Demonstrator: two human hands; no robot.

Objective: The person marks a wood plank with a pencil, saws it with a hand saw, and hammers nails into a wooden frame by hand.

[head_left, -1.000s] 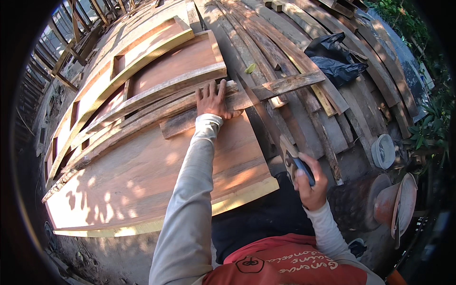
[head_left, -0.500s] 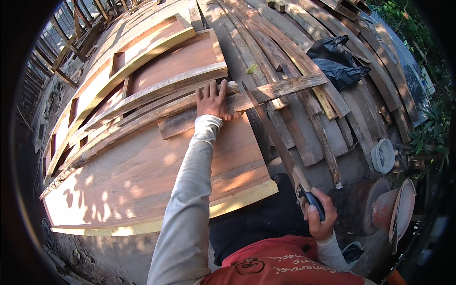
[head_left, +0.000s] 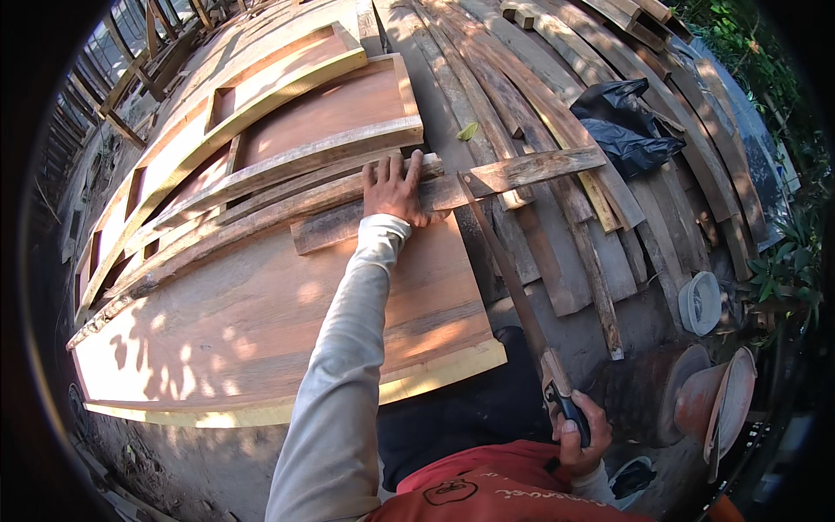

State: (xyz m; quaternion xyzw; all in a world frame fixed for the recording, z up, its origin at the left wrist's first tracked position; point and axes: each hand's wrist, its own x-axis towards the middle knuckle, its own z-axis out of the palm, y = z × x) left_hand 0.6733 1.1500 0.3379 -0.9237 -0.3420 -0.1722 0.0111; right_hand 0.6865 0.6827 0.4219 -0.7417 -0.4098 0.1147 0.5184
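My left hand [head_left: 391, 196] presses on two wooden lengths, fingers spread and curved over the rear batten [head_left: 261, 213], thumb beside the shorter plank [head_left: 531, 170], which sticks out past the right edge of a plywood panel [head_left: 278, 322]. My right hand [head_left: 581, 431] is closed on the black handle of a handsaw [head_left: 513, 287]. The saw's long blade slants up and away to the plank, its tip at the cut line just right of my left hand. Framed plywood panels [head_left: 322, 109] lie beyond my left hand.
Many loose boards [head_left: 557, 278] are stacked to the right, with a black plastic bag [head_left: 624, 122] on them. A white container [head_left: 700, 304] and dusty reddish buckets [head_left: 704, 400] stand lower right. Upright timber posts [head_left: 130, 74] line the upper left. Green plants [head_left: 783, 265] grow at the right edge.
My right hand and saw have moved down toward my body, drawing the blade back across the plank. My left hand stays on the wood; the view has shifted slightly.
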